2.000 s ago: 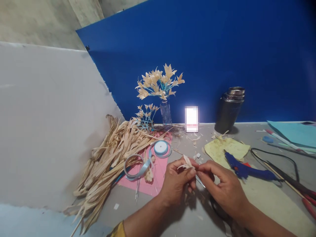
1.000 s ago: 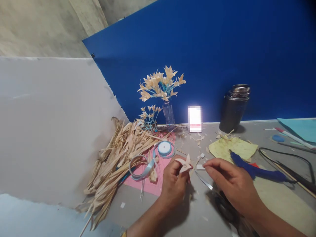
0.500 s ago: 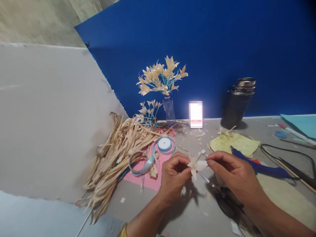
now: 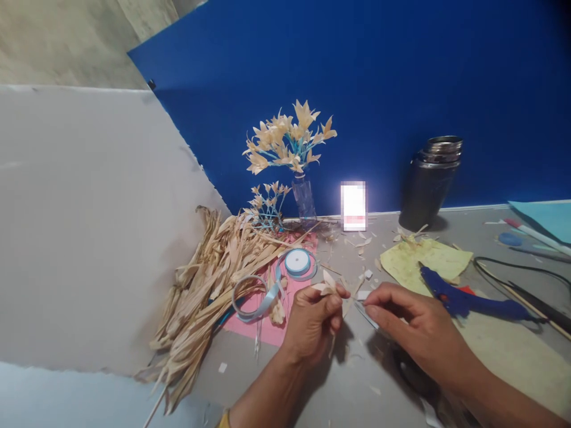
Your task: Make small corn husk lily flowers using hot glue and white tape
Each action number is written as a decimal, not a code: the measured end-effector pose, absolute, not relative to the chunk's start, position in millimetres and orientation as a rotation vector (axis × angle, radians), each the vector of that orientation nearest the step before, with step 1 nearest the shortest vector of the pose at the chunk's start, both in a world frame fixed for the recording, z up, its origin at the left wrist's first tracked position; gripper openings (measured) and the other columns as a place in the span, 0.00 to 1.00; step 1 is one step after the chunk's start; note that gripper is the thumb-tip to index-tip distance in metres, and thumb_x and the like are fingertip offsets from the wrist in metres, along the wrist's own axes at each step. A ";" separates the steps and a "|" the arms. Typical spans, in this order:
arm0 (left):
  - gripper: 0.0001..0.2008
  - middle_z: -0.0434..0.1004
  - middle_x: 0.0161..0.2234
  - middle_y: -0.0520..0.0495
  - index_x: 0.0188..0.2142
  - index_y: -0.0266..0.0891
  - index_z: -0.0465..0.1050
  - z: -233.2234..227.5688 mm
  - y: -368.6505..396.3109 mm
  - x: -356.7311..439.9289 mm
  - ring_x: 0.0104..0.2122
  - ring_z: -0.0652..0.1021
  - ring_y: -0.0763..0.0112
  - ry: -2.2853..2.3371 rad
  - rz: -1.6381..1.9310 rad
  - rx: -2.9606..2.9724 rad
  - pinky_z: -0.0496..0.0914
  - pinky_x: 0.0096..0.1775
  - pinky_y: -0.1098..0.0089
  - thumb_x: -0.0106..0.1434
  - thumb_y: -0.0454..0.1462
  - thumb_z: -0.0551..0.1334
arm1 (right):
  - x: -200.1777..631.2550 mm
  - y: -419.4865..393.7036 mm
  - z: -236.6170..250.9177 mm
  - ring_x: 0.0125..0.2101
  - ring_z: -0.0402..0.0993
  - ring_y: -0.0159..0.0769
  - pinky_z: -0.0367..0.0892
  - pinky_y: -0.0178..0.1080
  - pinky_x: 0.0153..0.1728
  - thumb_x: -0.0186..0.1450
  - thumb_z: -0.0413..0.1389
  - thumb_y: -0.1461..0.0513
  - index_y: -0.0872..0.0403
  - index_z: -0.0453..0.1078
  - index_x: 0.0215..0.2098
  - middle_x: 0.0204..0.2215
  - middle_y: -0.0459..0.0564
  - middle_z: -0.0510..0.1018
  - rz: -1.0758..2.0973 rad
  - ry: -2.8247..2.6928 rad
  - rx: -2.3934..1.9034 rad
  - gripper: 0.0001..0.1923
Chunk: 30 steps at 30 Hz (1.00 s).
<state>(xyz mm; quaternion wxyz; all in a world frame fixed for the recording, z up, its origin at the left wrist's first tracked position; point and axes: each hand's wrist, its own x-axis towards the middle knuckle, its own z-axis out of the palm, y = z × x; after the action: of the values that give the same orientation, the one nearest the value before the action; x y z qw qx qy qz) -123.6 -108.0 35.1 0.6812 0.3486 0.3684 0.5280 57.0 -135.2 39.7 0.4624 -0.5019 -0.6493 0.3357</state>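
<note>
Our left hand (image 4: 312,324) is pinching a small husk flower (image 4: 325,286) between thumb and fingertips, holding it just above the counter (image 4: 312,380) in front of us. Our right hand (image 4: 408,324) is closed on a small white scrap (image 4: 363,295), thumb and forefinger pressed together around it, just beside the flower but apart from it. A thin metal blade or strip (image 4: 372,321) shows beneath the right fingers (we cannot tell whether they grip it).

To the left lies a heap of dried husk strips (image 4: 200,291), partly over a pink sheet (image 4: 272,324) that carries a spool of pale blue ribbon (image 4: 297,261). Behind it a small bottle holds a bouquet of husk flowers (image 4: 288,142) against the blue board (image 4: 401,77). To the right, a blue glue gun (image 4: 464,300) rests by a yellow-green paper (image 4: 423,258), and a dark metal flask (image 4: 428,181) stands near the board.
</note>
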 end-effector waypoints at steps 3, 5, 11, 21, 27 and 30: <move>0.22 0.80 0.28 0.48 0.29 0.33 0.80 35.3 -109.3 -122.1 0.14 0.66 0.84 0.830 1.176 0.786 0.54 0.17 0.77 0.43 0.46 0.81 | 55.2 -136.8 40.5 0.27 0.73 0.36 0.67 0.36 0.29 0.68 0.57 0.54 0.50 0.77 0.30 0.25 0.45 0.78 0.851 -1.624 -1.229 0.13; 0.21 0.80 0.29 0.47 0.31 0.33 0.80 34.9 -110.8 -121.2 0.15 0.66 0.83 0.834 1.168 0.793 0.55 0.18 0.77 0.44 0.45 0.80 | 53.4 -137.3 39.4 0.26 0.72 0.35 0.66 0.36 0.28 0.68 0.56 0.54 0.50 0.76 0.29 0.25 0.45 0.78 0.889 -1.617 -1.246 0.13; 0.19 0.80 0.29 0.49 0.31 0.35 0.76 33.6 -116.3 -118.3 0.15 0.66 0.83 0.878 1.214 0.835 0.60 0.19 0.76 0.48 0.45 0.78 | 47.7 -137.4 35.9 0.25 0.70 0.35 0.64 0.36 0.26 0.65 0.58 0.54 0.52 0.76 0.29 0.24 0.45 0.78 0.936 -1.543 -1.305 0.12; 0.22 0.70 0.18 0.57 0.31 0.39 0.70 35.9 -119.9 -112.7 0.17 0.67 0.79 0.960 1.254 0.978 0.61 0.22 0.76 0.54 0.52 0.75 | 39.6 -141.6 33.1 0.23 0.66 0.33 0.62 0.35 0.26 0.65 0.57 0.56 0.52 0.77 0.31 0.22 0.43 0.75 1.066 -1.572 -1.215 0.10; 0.23 0.71 0.18 0.56 0.31 0.40 0.68 40.0 -120.7 -112.2 0.17 0.68 0.78 0.917 1.256 0.928 0.63 0.23 0.76 0.54 0.52 0.75 | 41.3 -139.8 33.2 0.25 0.69 0.33 0.64 0.35 0.28 0.64 0.60 0.55 0.53 0.78 0.30 0.24 0.44 0.78 1.197 -1.501 -1.167 0.10; 0.21 0.71 0.19 0.56 0.31 0.39 0.68 41.0 -123.8 -111.9 0.18 0.69 0.78 0.896 1.261 0.920 0.64 0.23 0.76 0.57 0.50 0.74 | 42.3 -139.7 33.6 0.26 0.72 0.35 0.66 0.36 0.29 0.64 0.61 0.55 0.53 0.78 0.30 0.25 0.45 0.80 1.212 -1.477 -1.152 0.11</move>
<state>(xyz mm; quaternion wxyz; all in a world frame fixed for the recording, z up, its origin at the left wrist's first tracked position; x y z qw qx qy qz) -111.9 -123.8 41.0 0.6218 0.4002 0.3900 0.5488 42.3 -139.7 33.6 0.4398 -0.4639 -0.5945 0.4878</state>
